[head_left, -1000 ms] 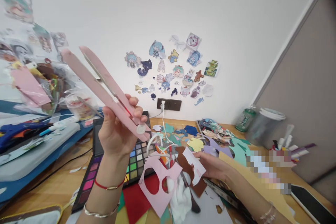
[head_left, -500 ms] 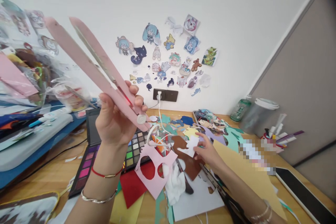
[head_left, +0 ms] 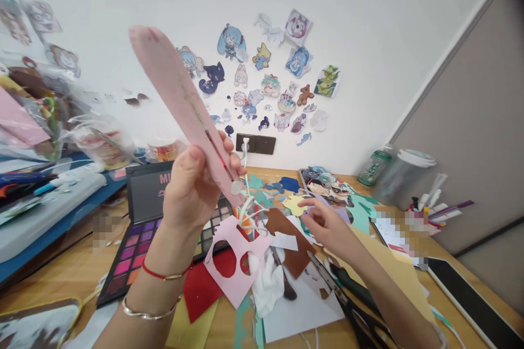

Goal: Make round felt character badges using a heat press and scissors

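My left hand [head_left: 192, 185] is wrapped round a pink hair straightener [head_left: 180, 98], raised in front of the wall with its two plates pressed together. A white cord [head_left: 245, 207] hangs from its lower end. Over the desk my right hand [head_left: 323, 223] has its fingers apart and holds nothing, close to a yellow paper piece [head_left: 295, 204]. A small white paper piece [head_left: 285, 241] lies on brown paper [head_left: 298, 259], left of that hand. Below sits pink paper with cut-out holes [head_left: 235, 283], beside a crumpled white tissue [head_left: 268, 289].
An open makeup palette [head_left: 133, 251] lies left of the papers. Black scissors [head_left: 347, 305] rest below my right forearm. At the right are a phone-like black slab [head_left: 470, 300], a green can [head_left: 374, 166] and a lidded container [head_left: 405, 177]. Cut-out stickers cover the wall.
The straightener has closed and turned more upright, shifting right with my left hand. My right hand has let go of the white paper piece, which now lies on the brown paper.
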Available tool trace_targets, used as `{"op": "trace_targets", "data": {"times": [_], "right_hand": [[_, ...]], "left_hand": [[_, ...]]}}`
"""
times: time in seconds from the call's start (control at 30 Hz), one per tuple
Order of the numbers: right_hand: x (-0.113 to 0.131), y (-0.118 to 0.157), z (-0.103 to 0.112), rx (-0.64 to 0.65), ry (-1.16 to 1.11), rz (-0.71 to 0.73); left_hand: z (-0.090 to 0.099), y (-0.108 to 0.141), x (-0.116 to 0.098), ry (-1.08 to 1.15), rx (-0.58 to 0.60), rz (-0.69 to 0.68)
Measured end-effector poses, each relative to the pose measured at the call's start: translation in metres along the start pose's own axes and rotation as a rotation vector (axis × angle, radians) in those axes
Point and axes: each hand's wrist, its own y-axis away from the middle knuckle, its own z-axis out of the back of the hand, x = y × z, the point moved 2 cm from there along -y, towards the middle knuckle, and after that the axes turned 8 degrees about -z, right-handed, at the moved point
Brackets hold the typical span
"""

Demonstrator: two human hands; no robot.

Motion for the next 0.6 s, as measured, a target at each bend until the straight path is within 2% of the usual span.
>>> {"op": "trace_targets", "data": {"times": [0.1, 0.2, 0.33, 0.6], "right_hand": [[0.003, -0.010, -0.016, 0.153, 0.300, 0.139], [-0.009, -0.022, -0.038, 0.281, 0.543, 0.199], [-0.023, -0.036, -0.048, 0.294, 0.568, 0.195], [-0.028, -0.041, -0.035, 0.290, 0.545, 0.151]], "left_hand": [[-0.004, 0.004, 0.008, -0.024, 0.034, 0.042], [-0.006, 0.007, 0.011, -0.085, 0.053, 0.060], [-0.004, 0.005, 0.011, -0.182, 0.013, 0.043], [0.001, 0.004, 0.012, -0.353, -0.095, 0.059]]}}
